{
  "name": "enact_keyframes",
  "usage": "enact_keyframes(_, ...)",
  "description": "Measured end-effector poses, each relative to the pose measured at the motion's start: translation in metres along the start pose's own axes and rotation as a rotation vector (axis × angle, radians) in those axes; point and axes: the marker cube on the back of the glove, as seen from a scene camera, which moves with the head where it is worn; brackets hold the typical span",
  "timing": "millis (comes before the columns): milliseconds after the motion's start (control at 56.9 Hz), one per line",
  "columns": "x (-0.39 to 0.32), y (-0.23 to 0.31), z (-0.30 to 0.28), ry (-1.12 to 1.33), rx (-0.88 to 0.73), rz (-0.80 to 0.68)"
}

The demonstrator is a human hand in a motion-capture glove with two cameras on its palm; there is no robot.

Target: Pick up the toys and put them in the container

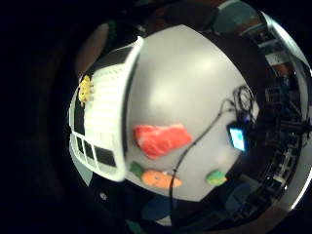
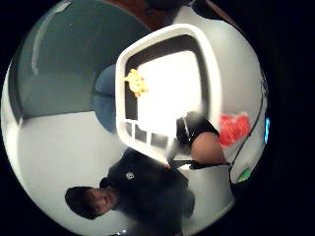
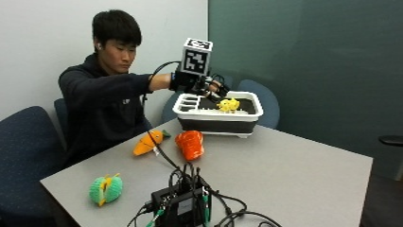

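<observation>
Gloved hand [image 3: 211, 86] hovers over white container [image 3: 217, 115], fingers relaxed, holding nothing

Yellow toy [image 3: 228, 105] lies inside; on the bench [image 3: 296, 165], carrot [image 3: 148, 142] and red toy [image 3: 191, 144] at container's 7 o'clock; green toy [image 3: 106, 189] beyond.

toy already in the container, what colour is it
Yellow toy, clearest in the outside view.
</observation>
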Motion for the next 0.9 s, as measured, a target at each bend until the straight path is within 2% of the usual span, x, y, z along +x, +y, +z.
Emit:
enact_keyframes(141, 0.062, 0.034, 0.022, 0.184, -0.131, 0.079)
enact_keyframes(263, 0.090, 0.043, 0.050, 0.246, -0.253, 0.154)
enact_keyframes(334, 0.105, 0.042, 0.071, 0.357, -0.336, 0.097)
enact_keyframes(404, 0.092, 0.033, 0.103, 0.322, -0.377, 0.104)
enact_keyframes(474, 0.094, 0.025, 0.122, 0.415, -0.406, 0.057)
enact_keyframes(545, 0.080, 0.017, 0.139, 0.329, -0.420, 0.012)
enact_keyframes(668, 0.086, 0.005, 0.153, 0.388, -0.317, -0.007)
enact_keyframes(755, 0.078, 0.001, 0.153, 0.216, -0.183, -0.053)
enact_keyframes(896, 0.101, -0.002, 0.138, 0.236, -0.027, 0.052)
